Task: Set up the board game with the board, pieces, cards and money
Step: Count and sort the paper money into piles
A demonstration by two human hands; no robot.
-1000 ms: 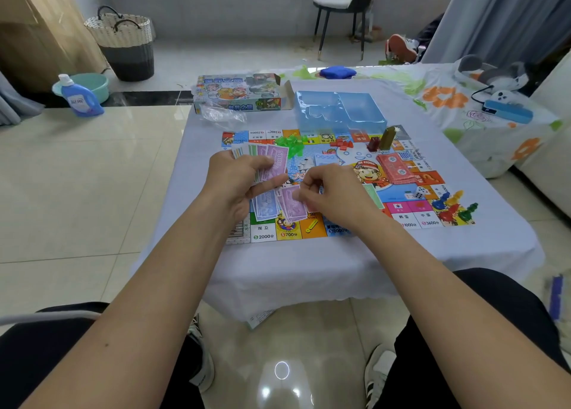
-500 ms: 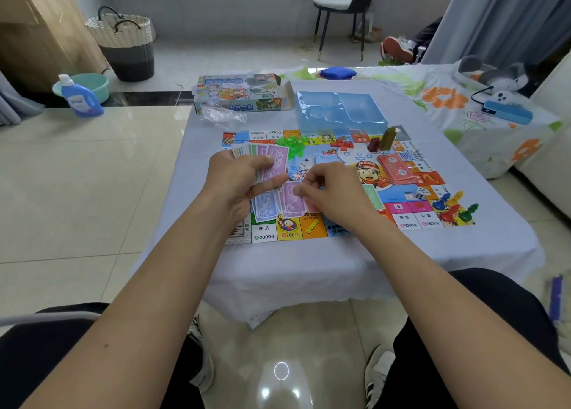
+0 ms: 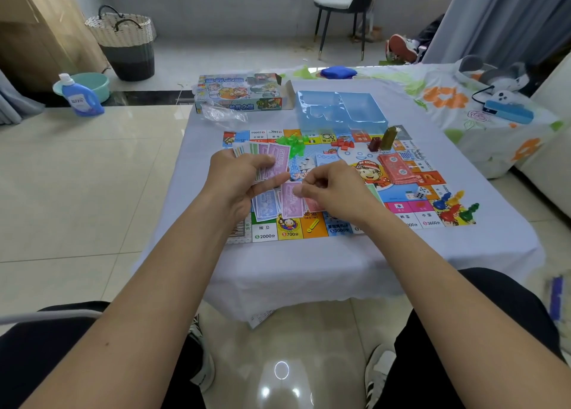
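The left hand (image 3: 238, 180) grips a fanned stack of paper money (image 3: 272, 160), thumb laid across the purple note on top, with green-edged notes peeking out at the far left of the fan. Just to its right, the right hand (image 3: 333, 192) has its fingers curled, the fingertips (image 3: 301, 189) touching a purple note; whether they pinch it or only press it I cannot tell. Under and between both hands, sorted piles of notes (image 3: 278, 203) lie side by side on the near part of the board (image 3: 290, 231): blue, purple, then pink, the pink one partly hidden by the right hand. Right of the right hand, coloured pawns (image 3: 454, 206) cluster on the board's near right corner, with dice (image 3: 420, 192) close by. Beyond the right hand lies a red card stack (image 3: 397, 167). Beyond the left hand, green pieces (image 3: 293, 144) sit in a heap, and red pieces (image 3: 343, 143) further right. Past the board stand a clear blue tray (image 3: 340, 112) and the game box (image 3: 241, 93).
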